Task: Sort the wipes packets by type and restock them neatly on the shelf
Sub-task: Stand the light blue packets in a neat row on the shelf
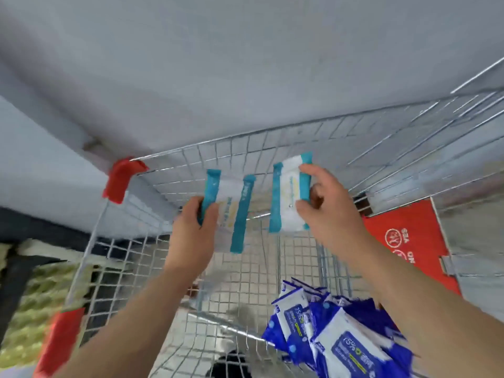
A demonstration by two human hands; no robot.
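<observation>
Packets edged in teal fill both hands above the wire cart point(245, 148): the left hand point(195, 227) grips the left packet point(231, 211) by one teal edge, the right hand point(324, 211) pinches the right packet point(289, 197), long axes parallel, pointing away. Blue packets point(335, 331) lie in the cart, nearer the right hand, marked "75%"; other print is blurred. No shelf shows.

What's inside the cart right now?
A pile of blue wipes packets lies in the near right corner of the cart. Whatever is beneath the pile is covered.
</observation>
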